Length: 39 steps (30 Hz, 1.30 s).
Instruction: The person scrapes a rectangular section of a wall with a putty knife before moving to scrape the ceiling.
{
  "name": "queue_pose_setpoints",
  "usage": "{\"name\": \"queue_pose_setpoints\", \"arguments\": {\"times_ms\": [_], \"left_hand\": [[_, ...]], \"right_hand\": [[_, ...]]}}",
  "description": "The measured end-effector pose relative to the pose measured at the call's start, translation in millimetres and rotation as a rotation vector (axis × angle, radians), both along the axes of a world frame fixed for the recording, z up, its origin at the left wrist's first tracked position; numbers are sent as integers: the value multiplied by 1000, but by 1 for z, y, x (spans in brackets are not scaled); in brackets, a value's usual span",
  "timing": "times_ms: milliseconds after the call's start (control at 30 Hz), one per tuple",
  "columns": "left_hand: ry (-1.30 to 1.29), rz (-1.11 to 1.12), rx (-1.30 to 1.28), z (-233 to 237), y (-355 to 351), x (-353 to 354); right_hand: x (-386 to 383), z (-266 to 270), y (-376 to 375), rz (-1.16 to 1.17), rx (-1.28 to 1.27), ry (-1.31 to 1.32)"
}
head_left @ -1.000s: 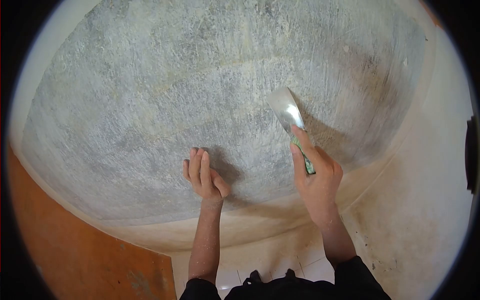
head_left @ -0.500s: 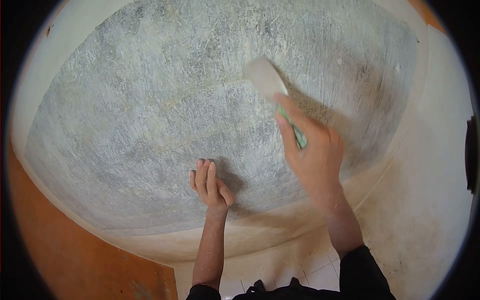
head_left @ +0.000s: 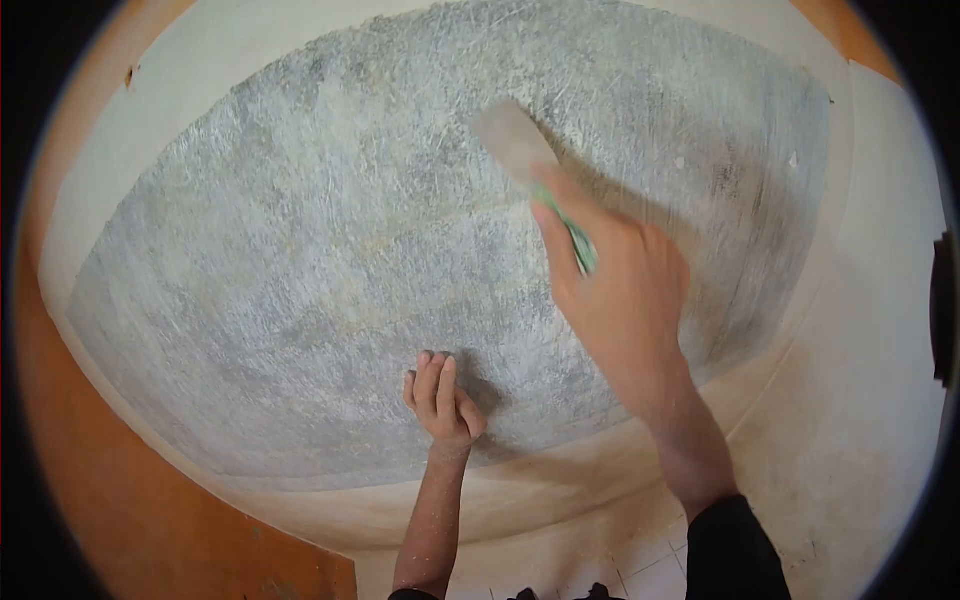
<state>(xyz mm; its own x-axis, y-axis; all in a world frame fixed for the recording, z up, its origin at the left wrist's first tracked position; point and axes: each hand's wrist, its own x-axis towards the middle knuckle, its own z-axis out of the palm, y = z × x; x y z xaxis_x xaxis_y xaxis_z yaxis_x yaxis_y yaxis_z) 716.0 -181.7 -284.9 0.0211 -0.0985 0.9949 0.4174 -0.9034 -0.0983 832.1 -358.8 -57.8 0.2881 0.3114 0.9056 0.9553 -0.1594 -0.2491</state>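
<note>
- Scraper (head_left: 512, 142) in my right grip (head_left: 625, 285), up against the middle of the upper half of the grey patch (head_left: 300, 240) on the wall (head_left: 850, 400); blur hides whether its edge touches.
- My right grip is closed around the green handle, index finger stretched along it towards the blade, which points up and to the left.
- My left grip (head_left: 443, 400) has nothing in it that I can see: the fingers are half curled, loosely apart, right by the lower part of the patch. I cannot tell how firmly they rest on it.
- Count: one scraper, two hands, one grey patch, two black sleeves (head_left: 740, 550), one dark object (head_left: 942, 310) at the right edge, too cut off to name.
- Pale floor tiles (head_left: 655, 580) show at the bottom, only in part, so I leave them uncounted.
- Against a second ago, my scraper is higher and further left on the patch, and its blade, bright with glare then, now looks dull and blurred.
- My left grip is near the same low area; more of the patch's curved top edge shows.
</note>
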Motion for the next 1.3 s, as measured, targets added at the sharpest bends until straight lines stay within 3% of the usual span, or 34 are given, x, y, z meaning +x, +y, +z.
{"name": "queue_pose_setpoints", "arguments": {"times_ms": [133,300,367,533,800,900,1033,1100,1200,1300], "left_hand": [[-31,-3,-36,-2,-1,1],[0,-7,-37,-7,1,-5],[61,15,0,-6,1,-8],[58,48,-63,-10,-1,-6],[85,95,-55,-16,-1,-8],[110,133,-67,-16,-3,-8],[96,163,-95,-16,-8,-5],[101,188,-101,-15,-8,-6],[92,146,-86,-16,-8,-4],[167,250,-83,-18,-7,-5]], "right_hand": [[-1,32,2,-9,38,-54],[7,12,-6,-18,-66,40],[13,21,-1,14,72,-67],[20,55,5,-31,144,-144],[67,-63,-44,7,15,204],[84,-23,-38,-55,112,13],[102,11,-41,13,166,21],[99,-20,-51,-6,112,79],[105,-113,-58,-33,67,182],[117,-124,-60,-11,77,219]]}}
